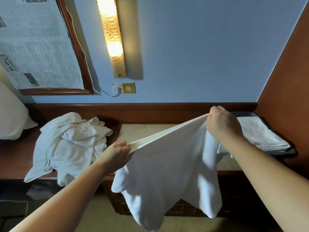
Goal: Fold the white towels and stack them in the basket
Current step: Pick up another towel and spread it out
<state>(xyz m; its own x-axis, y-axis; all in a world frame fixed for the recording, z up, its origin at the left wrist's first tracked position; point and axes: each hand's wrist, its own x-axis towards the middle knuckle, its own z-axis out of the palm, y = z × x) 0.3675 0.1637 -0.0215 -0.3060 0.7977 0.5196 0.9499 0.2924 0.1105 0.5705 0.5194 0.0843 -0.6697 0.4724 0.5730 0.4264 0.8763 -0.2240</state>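
Note:
A white towel (167,173) hangs in the air in front of the wooden counter, its top edge stretched taut between my hands. My left hand (117,154) pinches the lower left corner of that edge. My right hand (220,123) grips the other corner, higher and further back. The rest of the towel droops in loose folds below. A heap of crumpled white towels (70,143) lies on the counter to the left. At the far right a dark basket (242,113) holds a stack of folded white towels (262,134).
The wooden counter (15,158) runs along a blue wall, with a beige inset surface (143,131) in the middle. A white pillow (11,118) lies at the far left. A framed mirror covered with newspaper (38,47), a lit wall lamp (112,36) and a socket with a cable (123,88) are on the wall.

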